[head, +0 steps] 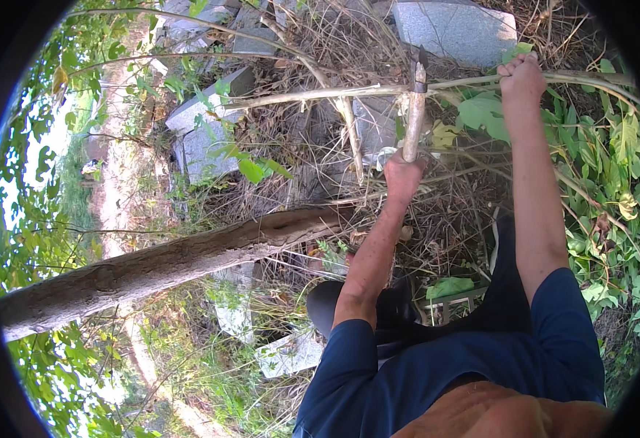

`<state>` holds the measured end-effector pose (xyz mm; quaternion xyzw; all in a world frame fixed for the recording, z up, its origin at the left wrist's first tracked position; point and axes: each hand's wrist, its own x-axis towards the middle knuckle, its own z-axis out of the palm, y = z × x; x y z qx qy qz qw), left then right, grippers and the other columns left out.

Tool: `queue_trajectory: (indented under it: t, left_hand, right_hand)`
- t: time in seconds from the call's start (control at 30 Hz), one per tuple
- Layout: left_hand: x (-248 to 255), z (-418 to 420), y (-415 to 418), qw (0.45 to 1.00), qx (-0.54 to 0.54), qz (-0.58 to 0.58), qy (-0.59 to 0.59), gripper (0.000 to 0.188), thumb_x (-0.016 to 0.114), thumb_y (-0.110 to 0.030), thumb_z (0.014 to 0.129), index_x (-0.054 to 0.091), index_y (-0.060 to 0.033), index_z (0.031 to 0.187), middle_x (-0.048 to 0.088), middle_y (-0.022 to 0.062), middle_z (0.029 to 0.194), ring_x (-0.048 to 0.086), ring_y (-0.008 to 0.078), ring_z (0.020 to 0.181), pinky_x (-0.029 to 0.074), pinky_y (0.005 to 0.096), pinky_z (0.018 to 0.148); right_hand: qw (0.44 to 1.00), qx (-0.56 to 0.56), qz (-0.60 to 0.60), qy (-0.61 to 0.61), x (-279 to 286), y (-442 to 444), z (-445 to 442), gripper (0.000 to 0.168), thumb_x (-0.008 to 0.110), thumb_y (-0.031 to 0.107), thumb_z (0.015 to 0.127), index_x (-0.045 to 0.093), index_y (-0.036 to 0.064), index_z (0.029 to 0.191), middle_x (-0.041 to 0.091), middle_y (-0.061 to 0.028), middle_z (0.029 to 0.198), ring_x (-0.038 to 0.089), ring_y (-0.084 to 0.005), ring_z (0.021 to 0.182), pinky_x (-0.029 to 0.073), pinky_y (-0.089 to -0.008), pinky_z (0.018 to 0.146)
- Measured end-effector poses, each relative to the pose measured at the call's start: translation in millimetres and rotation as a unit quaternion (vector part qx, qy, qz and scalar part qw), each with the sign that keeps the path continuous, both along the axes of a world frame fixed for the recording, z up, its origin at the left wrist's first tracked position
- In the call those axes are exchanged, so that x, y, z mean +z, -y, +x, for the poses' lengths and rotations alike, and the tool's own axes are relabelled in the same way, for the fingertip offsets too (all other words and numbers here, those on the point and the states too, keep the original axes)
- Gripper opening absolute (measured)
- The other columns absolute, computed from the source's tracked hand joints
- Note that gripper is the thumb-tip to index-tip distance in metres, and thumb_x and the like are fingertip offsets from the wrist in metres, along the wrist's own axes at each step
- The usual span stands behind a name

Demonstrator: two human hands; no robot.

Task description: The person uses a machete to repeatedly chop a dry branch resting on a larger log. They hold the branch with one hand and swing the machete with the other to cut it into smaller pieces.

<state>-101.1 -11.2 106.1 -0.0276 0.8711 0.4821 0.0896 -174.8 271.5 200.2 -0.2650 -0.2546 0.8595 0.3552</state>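
My left hand [403, 174] grips the pale wooden handle of a small hatchet-like tool [415, 123]. Its dark metal head [419, 82] is at a long, thin branch [309, 96], overlapping it in view; whether the edge bites into the wood cannot be told. Farther right, my right hand [523, 74] is closed around the same branch, with leaves beside the fist. Pale, stripped-looking wood shows on a forked side stem [348, 128] under the branch. A broad green leaf [484, 115] hangs between my two hands.
A thick tree trunk [177, 265] slants across the left side. Cut stone blocks [456, 33] lie ahead, with more blocks [210, 142] to the left. Dry twigs cover the ground. Leafy vines [599, 191] crowd the right. A small stool-like frame [454, 304] is by my legs.
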Motion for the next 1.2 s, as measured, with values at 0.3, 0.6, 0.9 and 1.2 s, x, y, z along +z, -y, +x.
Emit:
queue_trajectory:
  t: [0.3, 0.6, 0.9, 1.2]
  left_hand:
    - [17, 12, 1, 0.997, 0.033, 0.068, 0.024, 0.026, 0.074, -0.014, 0.077, 0.069, 0.0047, 0.095, 0.066, 0.0102, 0.069, 0.059, 0.0157, 0.059, 0.049, 0.0343, 0.057]
    - [15, 25, -7, 0.992, 0.068, 0.101, 0.017, 0.026, 0.078, -0.014, 0.077, 0.066, 0.0020, 0.094, 0.063, 0.0054, 0.067, 0.054, 0.0126, 0.057, 0.046, 0.0317, 0.055]
    - [7, 31, -9, 0.988, 0.081, 0.128, 0.011, 0.016, 0.076, -0.011, 0.080, 0.066, -0.0001, 0.086, 0.061, 0.0025, 0.064, 0.050, 0.0102, 0.048, 0.041, 0.0276, 0.043]
    - [-4, 32, 4, 0.989, 0.080, 0.124, 0.008, 0.016, 0.075, -0.007, 0.080, 0.059, -0.0036, 0.077, 0.057, -0.0001, 0.061, 0.049, 0.0091, 0.049, 0.039, 0.0276, 0.045]
  right_hand:
    - [0.994, 0.009, 0.097, -0.042, 45, -20, 22, 0.025, 0.039, 0.020, 0.107, 0.043, 0.007, 0.085, 0.031, -0.0001, 0.067, 0.028, -0.0133, 0.056, 0.028, -0.0300, 0.054]
    - [0.997, 0.010, 0.055, -0.050, 30, -23, 22, 0.029, 0.043, 0.024, 0.106, 0.046, 0.007, 0.083, 0.032, 0.0002, 0.067, 0.027, -0.0125, 0.056, 0.026, -0.0293, 0.051]
    - [0.997, 0.021, 0.007, -0.068, 53, 0, 22, 0.030, 0.049, 0.027, 0.104, 0.046, 0.007, 0.082, 0.031, 0.0007, 0.064, 0.027, -0.0120, 0.055, 0.025, -0.0292, 0.050]
    - [0.995, 0.039, 0.011, -0.095, 70, 39, 18, 0.031, 0.050, 0.026, 0.104, 0.046, 0.007, 0.080, 0.031, 0.0008, 0.062, 0.028, -0.0121, 0.052, 0.025, -0.0295, 0.048]
